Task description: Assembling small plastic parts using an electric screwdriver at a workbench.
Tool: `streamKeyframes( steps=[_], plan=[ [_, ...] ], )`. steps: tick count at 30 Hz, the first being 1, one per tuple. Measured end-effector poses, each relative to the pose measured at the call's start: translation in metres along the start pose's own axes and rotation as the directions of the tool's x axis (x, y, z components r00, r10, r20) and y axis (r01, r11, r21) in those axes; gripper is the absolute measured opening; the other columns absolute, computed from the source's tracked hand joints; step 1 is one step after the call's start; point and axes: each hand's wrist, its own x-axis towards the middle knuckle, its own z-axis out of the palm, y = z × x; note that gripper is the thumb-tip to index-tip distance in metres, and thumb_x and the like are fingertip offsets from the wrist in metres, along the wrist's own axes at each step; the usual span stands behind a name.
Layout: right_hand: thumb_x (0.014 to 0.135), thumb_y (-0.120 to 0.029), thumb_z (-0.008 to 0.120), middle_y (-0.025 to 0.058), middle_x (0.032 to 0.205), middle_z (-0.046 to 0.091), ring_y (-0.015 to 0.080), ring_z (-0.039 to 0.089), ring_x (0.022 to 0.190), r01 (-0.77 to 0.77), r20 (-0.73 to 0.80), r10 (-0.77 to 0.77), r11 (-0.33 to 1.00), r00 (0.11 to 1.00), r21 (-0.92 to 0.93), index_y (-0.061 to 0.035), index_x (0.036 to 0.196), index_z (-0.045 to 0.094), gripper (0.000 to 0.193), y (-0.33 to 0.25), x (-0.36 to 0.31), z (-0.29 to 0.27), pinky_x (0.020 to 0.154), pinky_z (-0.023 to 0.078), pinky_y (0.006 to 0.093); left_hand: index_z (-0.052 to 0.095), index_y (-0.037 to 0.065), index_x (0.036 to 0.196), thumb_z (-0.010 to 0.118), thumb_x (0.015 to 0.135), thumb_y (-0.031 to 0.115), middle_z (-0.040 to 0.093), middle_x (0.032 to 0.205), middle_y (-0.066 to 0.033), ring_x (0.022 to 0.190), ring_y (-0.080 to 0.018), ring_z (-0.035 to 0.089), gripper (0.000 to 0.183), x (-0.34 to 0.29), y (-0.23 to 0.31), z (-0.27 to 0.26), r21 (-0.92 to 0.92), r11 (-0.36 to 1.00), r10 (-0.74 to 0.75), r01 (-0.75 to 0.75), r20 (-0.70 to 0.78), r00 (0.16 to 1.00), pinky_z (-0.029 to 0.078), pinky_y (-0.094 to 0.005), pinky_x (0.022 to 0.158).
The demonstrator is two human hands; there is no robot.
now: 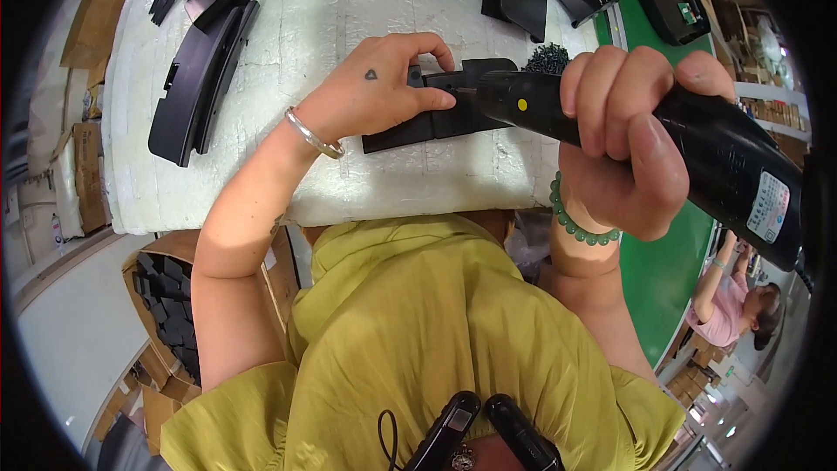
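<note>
A black plastic housing (445,120) lies on the white padded surface in front of me. My left hand (375,83) grips its upper edge, with thumb and forefinger curled around it. My right hand (628,122) is wrapped around a black electric screwdriver (540,103) with a yellow dot near its nose. The tool lies nearly level, and its bit points left into the housing beside my left fingertips. Whether a screw sits under the bit is too small to tell. A pile of small dark screws (547,58) lies just beyond the screwdriver.
The white padded work surface (349,183) carries more black plastic parts (205,78) at left and a heap of them (523,0) along the far side. At right runs a green bench (649,296) with a black part (667,0). A carton (144,270) of black pieces stands lower left. Another person (732,305) is at right.
</note>
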Motion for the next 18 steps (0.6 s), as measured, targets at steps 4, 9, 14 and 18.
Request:
streamKeyframes(
  steps=[4,9,14,18],
  plan=[
    [0.072,-0.009,0.045,0.0001,0.058,0.037,0.0113,0.036,0.048,-0.077,0.006,0.078,0.993,0.997,-0.089,-0.0091,0.113,0.042,0.041,0.006,0.006,0.006,0.057,0.036,0.0299,0.058,0.007,0.096,0.07,0.072,0.015,0.051,0.061,-0.0071,0.058,-0.0181,0.046,0.028,-0.002,0.004,-0.001,0.027,0.998,0.059,-0.058,-0.034,0.998,0.038,-0.0305,0.056],
    [0.071,-0.009,0.046,0.0027,0.058,0.038,0.0123,0.036,0.047,-0.1,0.048,0.108,0.984,0.993,-0.151,-0.0078,0.107,0.04,0.037,0.014,0.012,0.014,0.055,0.037,0.031,0.061,0.006,0.098,0.07,0.07,0.011,0.06,0.07,-0.0087,0.063,-0.0183,0.053,0.03,0.001,-0.003,0.001,0.024,0.998,0.052,-0.051,-0.034,0.998,0.043,-0.0297,0.062],
    [0.071,-0.005,0.047,0.0037,0.059,0.039,0.0122,0.035,0.047,-0.154,-0.022,0.154,0.946,0.988,-0.284,-0.006,0.097,0.037,0.028,0.017,0.018,0.027,0.052,0.037,0.0307,0.061,0.004,0.098,0.069,0.071,0.011,0.065,0.083,-0.0134,0.077,-0.0247,0.061,0.029,0.0,-0.01,0.007,0.064,0.992,0.111,-0.104,-0.112,0.987,0.046,-0.0326,0.072],
    [0.071,-0.004,0.047,0.0038,0.059,0.039,0.0121,0.035,0.047,-0.167,0.026,0.179,0.954,0.984,-0.251,-0.0059,0.096,0.037,0.027,0.02,0.019,0.027,0.052,0.037,0.0305,0.063,0.007,0.096,0.068,0.072,0.021,0.062,0.089,-0.0153,0.088,-0.0326,0.057,0.028,0.001,-0.011,0.005,0.007,0.997,0.08,-0.08,-0.062,0.995,0.045,-0.0387,0.078]
  ],
)
